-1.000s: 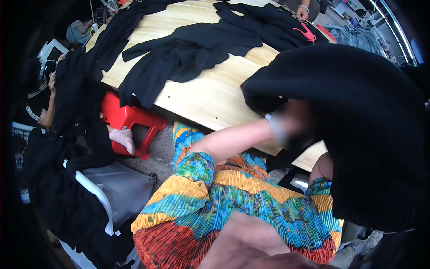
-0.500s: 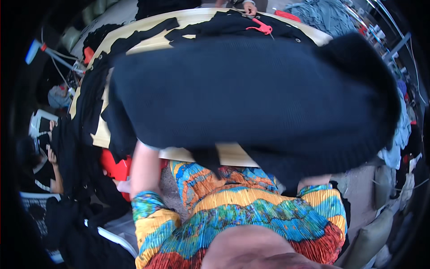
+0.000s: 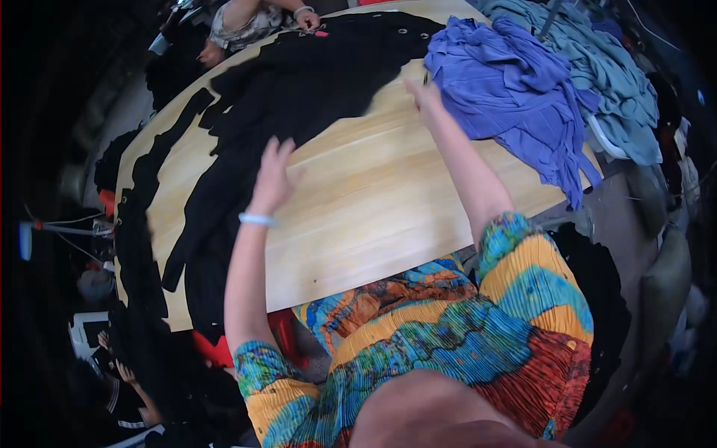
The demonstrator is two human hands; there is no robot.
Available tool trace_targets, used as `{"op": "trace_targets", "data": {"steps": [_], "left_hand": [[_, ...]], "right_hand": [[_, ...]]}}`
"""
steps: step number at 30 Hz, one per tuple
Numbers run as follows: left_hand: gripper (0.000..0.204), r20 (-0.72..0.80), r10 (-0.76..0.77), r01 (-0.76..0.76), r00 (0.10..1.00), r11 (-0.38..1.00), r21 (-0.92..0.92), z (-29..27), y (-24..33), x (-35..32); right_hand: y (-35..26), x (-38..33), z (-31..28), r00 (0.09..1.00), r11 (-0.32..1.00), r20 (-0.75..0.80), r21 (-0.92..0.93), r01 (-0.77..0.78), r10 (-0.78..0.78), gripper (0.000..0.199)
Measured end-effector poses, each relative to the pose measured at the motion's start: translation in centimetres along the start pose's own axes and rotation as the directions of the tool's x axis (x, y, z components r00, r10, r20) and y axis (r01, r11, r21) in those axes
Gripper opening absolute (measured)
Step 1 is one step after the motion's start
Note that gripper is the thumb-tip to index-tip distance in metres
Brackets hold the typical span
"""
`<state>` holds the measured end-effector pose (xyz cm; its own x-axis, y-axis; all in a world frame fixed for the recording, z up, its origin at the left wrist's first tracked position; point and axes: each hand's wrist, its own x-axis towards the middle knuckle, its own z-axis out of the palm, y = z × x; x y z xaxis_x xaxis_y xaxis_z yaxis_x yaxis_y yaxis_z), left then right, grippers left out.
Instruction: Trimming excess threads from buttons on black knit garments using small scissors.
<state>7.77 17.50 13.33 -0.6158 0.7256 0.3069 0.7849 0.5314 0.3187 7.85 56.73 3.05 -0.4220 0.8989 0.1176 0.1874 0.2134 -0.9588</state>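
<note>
A black knitted garment [image 3: 299,89] lies spread over the left and far part of the pale wooden table [image 3: 373,201]. My left hand [image 3: 275,179], with a pale band at its wrist, is by the black cloth's near edge, fingers spread and holding nothing. Stretched farther forward, my right hand [image 3: 426,97] is beside a heap of purple-blue ribbed cloth [image 3: 500,82]. Its thumb and fingers look apart, though blurred. A small dark thing shows at its fingertips; I cannot make out what it is.
Across the table, another person's hand [image 3: 306,19] touches the black cloth's far edge. Grey-green cloth [image 3: 597,67] is piled at the far right. A red stool [image 3: 213,347] stands below the table's left front edge. Another person [image 3: 131,388] sits at lower left.
The black garment, raised before me over my hands, now lies on the table to the left. Both hands have come into sight, and my view has shifted, showing the purple-blue heap.
</note>
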Motion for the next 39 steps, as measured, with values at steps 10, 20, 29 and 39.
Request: {"op": "trace_targets", "data": {"steps": [10,20,29,39], "left_hand": [[0.050,-0.033,-0.333,0.329,0.942,0.940,-0.089,4.8,7.5,-19.1],[0.039,-0.429,-0.274,0.324,0.861,0.945,0.046,6.3,8.4,-22.0],[0.038,-0.501,-0.255,0.360,0.827,0.925,0.124,7.2,9.2,-21.5],[0.017,-0.619,-0.521,0.586,0.587,0.801,-0.118,1.2,12.3,-30.3]], "right_hand": [[-0.8,-14.6,-7.5,0.839,0.818,0.481,-0.354,0.452,-0.255,0.044],[1.6,-13.5,-5.7,0.542,0.568,0.669,-0.213,0.795,-0.509,0.041],[1.3,-11.2,-5.2,0.481,0.584,0.750,-0.157,0.796,-0.454,0.045],[-0.6,-18.8,-3.7,0.351,0.704,0.802,0.117,0.701,-0.483,0.036]]}}
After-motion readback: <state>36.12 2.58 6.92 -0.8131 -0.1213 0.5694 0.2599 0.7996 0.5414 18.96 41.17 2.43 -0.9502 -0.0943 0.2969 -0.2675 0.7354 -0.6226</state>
